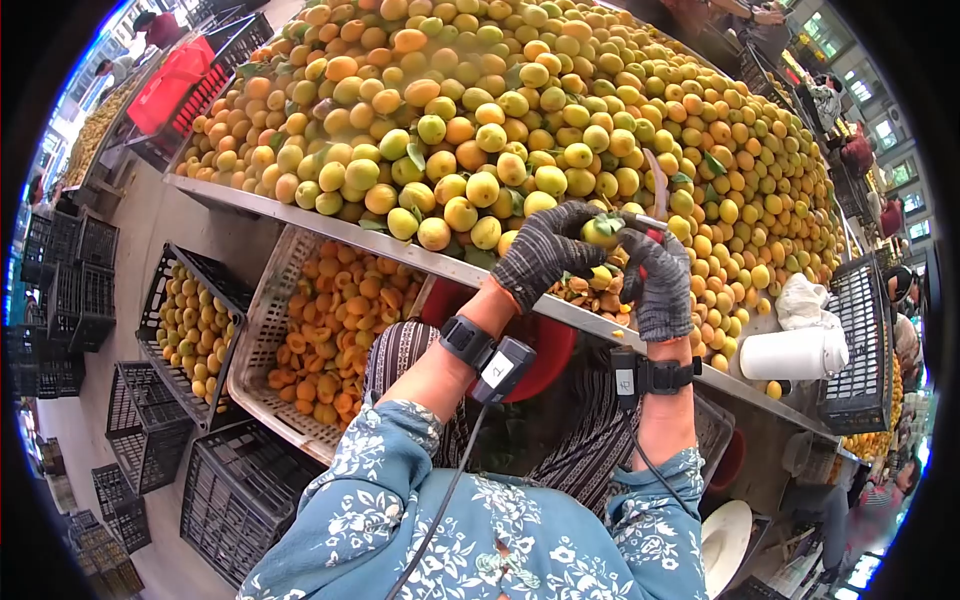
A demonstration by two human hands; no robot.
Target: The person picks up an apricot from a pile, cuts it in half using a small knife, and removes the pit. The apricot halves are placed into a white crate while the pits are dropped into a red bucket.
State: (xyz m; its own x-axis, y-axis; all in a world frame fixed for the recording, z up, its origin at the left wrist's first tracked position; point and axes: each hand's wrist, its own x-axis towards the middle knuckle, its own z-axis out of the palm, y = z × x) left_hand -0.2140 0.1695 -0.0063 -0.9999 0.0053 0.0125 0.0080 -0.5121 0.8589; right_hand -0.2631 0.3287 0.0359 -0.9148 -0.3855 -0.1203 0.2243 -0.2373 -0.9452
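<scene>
Apricot (602,231) at two o'clock is pinched by the left hand (548,252), fingers of the right hand (657,285) wrapping a knife (659,188) (pointing toward twelve, viewed remotely), apparently for cutting, which I judge next needs steadiness.

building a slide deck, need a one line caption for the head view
Gloved left hand holds a greenish fruit and gloved right hand a curved knife before heaped yellow and green fruit.

Apricots (430,92) on table (300,217), halves (345,330) in crate (252,338) lower left, container (790,354) right
</scene>
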